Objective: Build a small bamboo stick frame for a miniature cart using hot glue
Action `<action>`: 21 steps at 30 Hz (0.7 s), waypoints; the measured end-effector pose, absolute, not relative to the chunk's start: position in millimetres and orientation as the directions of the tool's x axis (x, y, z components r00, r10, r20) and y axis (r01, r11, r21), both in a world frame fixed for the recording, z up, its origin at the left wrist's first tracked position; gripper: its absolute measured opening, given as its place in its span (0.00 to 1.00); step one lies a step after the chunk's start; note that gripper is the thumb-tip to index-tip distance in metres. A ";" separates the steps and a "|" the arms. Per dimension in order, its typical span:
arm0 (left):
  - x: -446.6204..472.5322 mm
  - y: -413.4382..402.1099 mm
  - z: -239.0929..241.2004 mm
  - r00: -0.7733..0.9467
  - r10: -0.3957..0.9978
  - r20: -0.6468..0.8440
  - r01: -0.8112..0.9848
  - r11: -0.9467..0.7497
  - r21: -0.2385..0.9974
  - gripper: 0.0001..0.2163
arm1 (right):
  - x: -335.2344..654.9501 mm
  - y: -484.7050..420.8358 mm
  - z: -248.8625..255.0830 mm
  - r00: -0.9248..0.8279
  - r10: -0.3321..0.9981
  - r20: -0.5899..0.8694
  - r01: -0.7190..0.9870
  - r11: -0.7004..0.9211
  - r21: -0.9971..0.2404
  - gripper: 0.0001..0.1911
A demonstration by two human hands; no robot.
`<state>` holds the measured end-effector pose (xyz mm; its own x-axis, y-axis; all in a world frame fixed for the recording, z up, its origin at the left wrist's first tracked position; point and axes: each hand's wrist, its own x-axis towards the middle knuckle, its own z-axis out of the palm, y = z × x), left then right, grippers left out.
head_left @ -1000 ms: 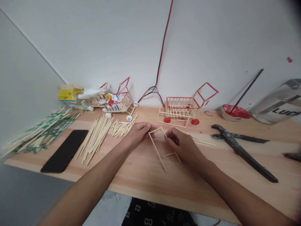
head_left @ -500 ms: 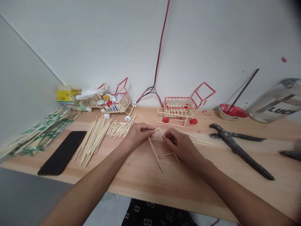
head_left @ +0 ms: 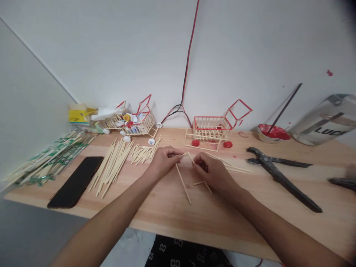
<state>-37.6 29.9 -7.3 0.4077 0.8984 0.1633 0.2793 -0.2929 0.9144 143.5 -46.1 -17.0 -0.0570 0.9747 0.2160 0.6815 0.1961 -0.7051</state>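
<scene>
Near the middle of the table, my left hand (head_left: 167, 159) is closed in a pinch on pale wooden sticks. One long wooden stick (head_left: 184, 184) slants down from its fingertips toward the table's front edge. Facing it, my right hand (head_left: 209, 167) pinches another thin wooden stick (head_left: 190, 157), whose tip meets a short piece at the left fingers in a sharp corner. Whether the pieces are glued there I cannot tell. Just below the right hand, two short stick ends (head_left: 198, 183) show, partly hidden by it. Loose sticks (head_left: 236, 167) lie behind the right hand.
At the back stand a red-trimmed stick cart (head_left: 211, 128) and a cart filled with bottle caps (head_left: 139, 124). Leftward lie long sticks (head_left: 112, 168), short sticks (head_left: 144, 152), a phone (head_left: 75, 181) and wrapped chopsticks (head_left: 52, 157). Rightward are pliers (head_left: 278, 176), a red paint bowl (head_left: 274, 134) and a bottle (head_left: 325, 122).
The camera view has shifted very slightly. Both hands keep the same grip on the sticks, with barely any visible movement.
</scene>
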 end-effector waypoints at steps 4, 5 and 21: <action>-36.9 29.6 -9.6 0.393 0.892 0.222 0.304 -0.354 0.884 0.06 | 143.3 -44.0 -19.5 -0.056 0.973 0.225 0.685 0.201 -0.700 0.04; -36.7 29.5 -10.0 0.391 0.890 0.235 0.309 -0.367 0.877 0.06 | 143.1 -43.8 -19.6 -0.057 0.973 0.223 0.686 0.200 -0.699 0.04; -31.6 25.0 -15.4 0.347 0.865 0.362 0.365 -0.481 0.797 0.03 | 142.5 -45.1 -19.3 -0.042 0.976 0.214 0.694 0.183 -0.696 0.03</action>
<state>-31.6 25.0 -15.4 0.3474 0.8649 0.3624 0.3654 -0.4807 0.7971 142.5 -45.1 -19.3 -0.0419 0.9759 0.2140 0.6942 0.1825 -0.6962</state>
